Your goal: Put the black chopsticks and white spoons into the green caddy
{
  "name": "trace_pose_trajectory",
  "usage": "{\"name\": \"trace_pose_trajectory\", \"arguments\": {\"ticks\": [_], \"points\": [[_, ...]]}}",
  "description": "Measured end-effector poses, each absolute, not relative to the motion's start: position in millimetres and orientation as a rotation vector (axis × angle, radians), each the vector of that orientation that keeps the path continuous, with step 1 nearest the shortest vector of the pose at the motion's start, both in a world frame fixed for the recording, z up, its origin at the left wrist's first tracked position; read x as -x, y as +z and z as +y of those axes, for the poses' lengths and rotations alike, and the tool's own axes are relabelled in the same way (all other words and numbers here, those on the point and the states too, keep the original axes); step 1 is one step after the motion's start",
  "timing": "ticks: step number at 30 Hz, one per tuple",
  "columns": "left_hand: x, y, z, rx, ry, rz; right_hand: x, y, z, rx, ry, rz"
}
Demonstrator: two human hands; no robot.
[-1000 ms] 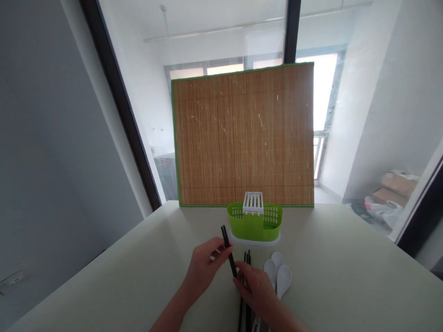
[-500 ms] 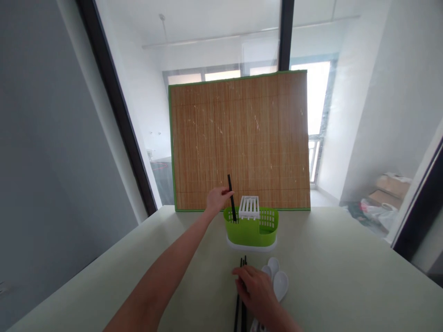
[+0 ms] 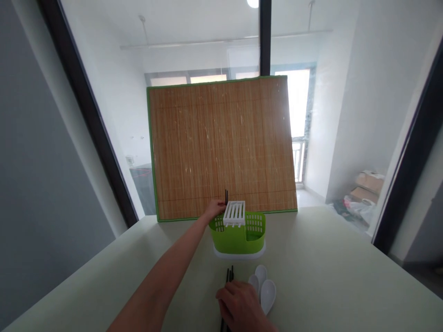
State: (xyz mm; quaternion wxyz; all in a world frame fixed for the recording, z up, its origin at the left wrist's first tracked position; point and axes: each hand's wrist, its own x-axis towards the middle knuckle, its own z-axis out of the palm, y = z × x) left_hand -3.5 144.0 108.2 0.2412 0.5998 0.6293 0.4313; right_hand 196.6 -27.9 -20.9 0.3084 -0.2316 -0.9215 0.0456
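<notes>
A green basket (image 3: 228, 242) with a white base stands on the pale table, a white slatted rack (image 3: 235, 213) on its top. My left hand (image 3: 216, 208) is closed at the basket's back left, behind the rack's left side. Black chopsticks (image 3: 226, 197) rise beside its fingertips; the lower ends are hidden. Nearer to me, my right hand (image 3: 238, 302) rests with curled fingers over several black chopsticks (image 3: 230, 275) lying on the table; its fingertips are partly hidden. White spoons (image 3: 268, 295) lie just right of that hand.
Behind the basket, a bamboo mat (image 3: 221, 147) with green edging leans upright against the glass. The pale table (image 3: 321, 263) extends to both sides. Cardboard boxes (image 3: 368, 182) and plastic bags lie beyond the glass at right.
My left hand has lowered behind the rack, and the chopstick it held upright now shows only its top, beside another. The whole view has shifted, with things appearing further left.
</notes>
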Motion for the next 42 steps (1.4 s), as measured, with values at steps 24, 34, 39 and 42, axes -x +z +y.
{"name": "trace_pose_trajectory", "arguments": {"ticks": [24,34,39,42], "points": [[8.1,109.4,142.7,-1.603,1.336,1.557,-193.0,-26.0,-25.1,0.616,0.015,-2.469],[7.9,99.3,145.8,-1.65,1.232,1.58,-194.2,-23.7,-25.4,0.626,0.03,-2.469],[7.6,108.1,139.6,-1.663,1.22,1.66,-196.0,-22.0,-26.9,0.634,0.083,-2.466],[8.7,115.6,121.8,-1.689,1.313,1.768,-197.0,-21.1,-27.2,0.672,0.1,-2.452]]}}
